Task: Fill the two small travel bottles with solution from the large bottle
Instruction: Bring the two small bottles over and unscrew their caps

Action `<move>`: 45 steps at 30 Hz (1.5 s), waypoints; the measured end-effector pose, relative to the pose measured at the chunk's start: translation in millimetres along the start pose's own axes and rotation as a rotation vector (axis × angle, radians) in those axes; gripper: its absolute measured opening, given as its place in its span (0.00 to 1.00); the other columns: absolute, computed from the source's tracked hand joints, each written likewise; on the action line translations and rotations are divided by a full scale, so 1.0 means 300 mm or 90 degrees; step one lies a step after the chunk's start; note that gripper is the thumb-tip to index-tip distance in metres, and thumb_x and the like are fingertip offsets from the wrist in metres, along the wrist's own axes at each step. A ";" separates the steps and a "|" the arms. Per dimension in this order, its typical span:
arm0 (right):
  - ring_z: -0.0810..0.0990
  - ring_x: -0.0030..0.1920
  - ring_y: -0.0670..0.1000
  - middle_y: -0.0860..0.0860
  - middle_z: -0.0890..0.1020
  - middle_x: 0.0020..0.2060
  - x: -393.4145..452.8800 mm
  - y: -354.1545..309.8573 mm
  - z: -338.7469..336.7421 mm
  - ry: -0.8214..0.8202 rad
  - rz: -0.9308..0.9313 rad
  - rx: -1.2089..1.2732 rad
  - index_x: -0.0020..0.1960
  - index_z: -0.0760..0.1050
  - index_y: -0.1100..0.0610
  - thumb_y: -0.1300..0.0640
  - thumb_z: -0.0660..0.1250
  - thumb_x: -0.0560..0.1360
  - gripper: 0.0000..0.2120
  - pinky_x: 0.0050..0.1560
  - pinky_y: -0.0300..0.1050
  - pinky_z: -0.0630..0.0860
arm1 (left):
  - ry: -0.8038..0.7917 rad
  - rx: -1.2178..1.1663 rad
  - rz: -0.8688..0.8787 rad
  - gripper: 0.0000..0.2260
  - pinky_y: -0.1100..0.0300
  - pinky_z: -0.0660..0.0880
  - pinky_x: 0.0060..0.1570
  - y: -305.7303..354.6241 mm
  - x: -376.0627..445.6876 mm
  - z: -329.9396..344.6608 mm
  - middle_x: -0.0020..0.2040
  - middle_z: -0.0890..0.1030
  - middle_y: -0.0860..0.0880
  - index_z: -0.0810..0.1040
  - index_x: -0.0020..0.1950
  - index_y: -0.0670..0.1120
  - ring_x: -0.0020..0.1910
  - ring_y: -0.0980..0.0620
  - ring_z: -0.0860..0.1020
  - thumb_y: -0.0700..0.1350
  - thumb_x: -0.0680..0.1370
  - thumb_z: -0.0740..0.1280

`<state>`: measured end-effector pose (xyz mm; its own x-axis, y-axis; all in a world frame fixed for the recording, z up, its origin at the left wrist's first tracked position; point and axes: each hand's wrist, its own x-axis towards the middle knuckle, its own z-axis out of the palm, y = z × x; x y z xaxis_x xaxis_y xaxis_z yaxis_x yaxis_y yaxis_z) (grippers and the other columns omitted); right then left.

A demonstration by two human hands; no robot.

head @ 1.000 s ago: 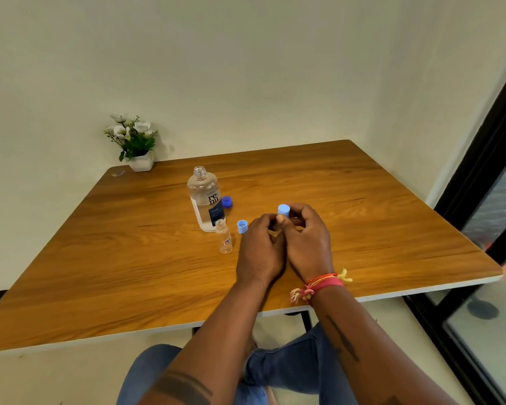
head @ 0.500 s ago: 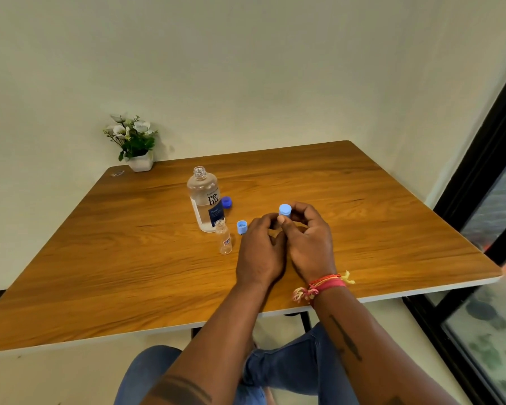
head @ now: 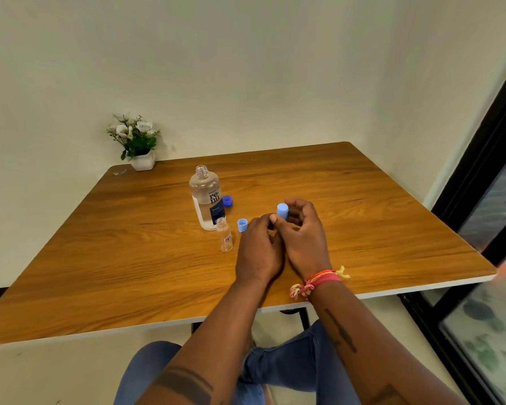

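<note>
1. Head view: the right hand (head: 304, 238) pinches a light-blue cap (head: 282, 211) at its fingertips; the left hand (head: 259, 249), fingers curled, grips something hidden beneath, likely the second small bottle.
2. On the surface (head: 129, 258) stand the uncapped large bottle (head: 206, 197), an open small bottle (head: 225, 234), a loose cap (head: 242, 225) and a dark-blue cap (head: 228, 201).

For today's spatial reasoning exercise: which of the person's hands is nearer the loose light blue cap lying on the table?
Left. The left hand sits just right of the light blue cap; the right hand lies beyond it.
</note>
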<state>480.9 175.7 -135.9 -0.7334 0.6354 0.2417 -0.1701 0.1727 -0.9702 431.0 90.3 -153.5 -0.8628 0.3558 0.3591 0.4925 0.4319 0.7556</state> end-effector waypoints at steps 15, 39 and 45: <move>0.82 0.57 0.43 0.46 0.83 0.55 -0.007 -0.010 -0.018 -0.016 -0.024 0.032 0.61 0.78 0.47 0.63 0.65 0.82 0.13 0.58 0.41 0.80 | -0.005 0.008 0.019 0.16 0.54 0.79 0.49 0.004 -0.007 0.001 0.58 0.80 0.54 0.75 0.70 0.54 0.50 0.54 0.79 0.50 0.81 0.64; 0.78 0.61 0.56 0.52 0.82 0.59 0.070 0.053 -0.084 0.030 0.013 -0.595 0.64 0.76 0.51 0.50 0.69 0.78 0.15 0.61 0.54 0.76 | 0.031 0.051 -0.042 0.16 0.59 0.77 0.51 0.012 0.000 -0.001 0.58 0.81 0.53 0.77 0.67 0.51 0.54 0.54 0.79 0.52 0.80 0.68; 0.73 0.69 0.56 0.53 0.75 0.68 0.041 0.024 -0.103 -0.013 0.025 -0.477 0.73 0.69 0.49 0.56 0.71 0.78 0.25 0.70 0.55 0.71 | 0.034 0.051 -0.046 0.23 0.62 0.71 0.59 0.025 -0.011 -0.028 0.69 0.75 0.50 0.73 0.73 0.49 0.64 0.50 0.76 0.53 0.80 0.69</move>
<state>491.0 208.1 -139.4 -0.7434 0.6386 0.1989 0.3450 0.6209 -0.7039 436.7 85.4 -144.4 -0.8999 0.2782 0.3359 0.4351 0.5198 0.7352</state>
